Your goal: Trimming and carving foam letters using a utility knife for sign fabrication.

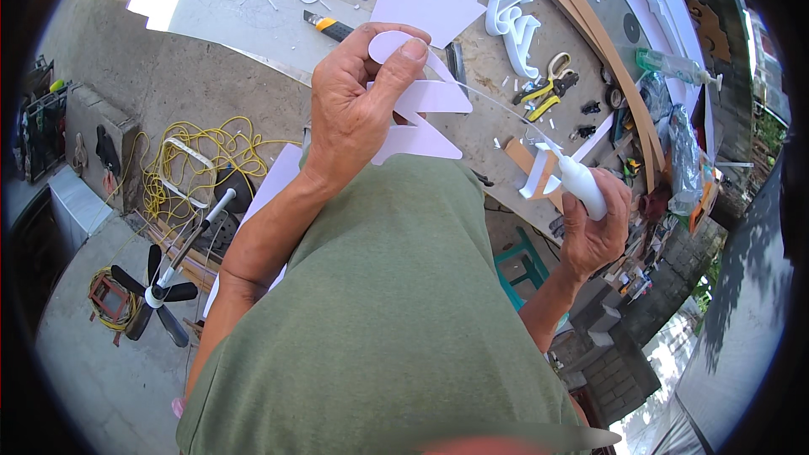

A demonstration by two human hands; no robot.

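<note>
My left hand (pixel 350 114) pinches a flat white cut-out (pixel 434 99) with a rounded top and pointed arms, thumb on its near face. In my right hand (pixel 600 232), lower and to the right, is a white squeeze bottle (pixel 583 190), its narrow tip tilted up toward the cut-out. A thin whitish strand stretches from the bottle tip to the cut-out's edge; whether it is glue or a strip I cannot tell. Just beyond my left hand lies a yellow and black utility knife (pixel 330 28). A small raised letter-like piece (pixel 539 173) rests beside the bottle.
The worktable carries a white sheet offcut (pixel 425 8), raised white script letters (pixel 511 25), yellow-handled pliers (pixel 552 88) and small scraps. Long curved brown strips (pixel 581 13) bound its right side. At left are a tangled yellow cord (pixel 198 152) and a fan (pixel 156 293); a green stool (pixel 524 265) stands below the table.
</note>
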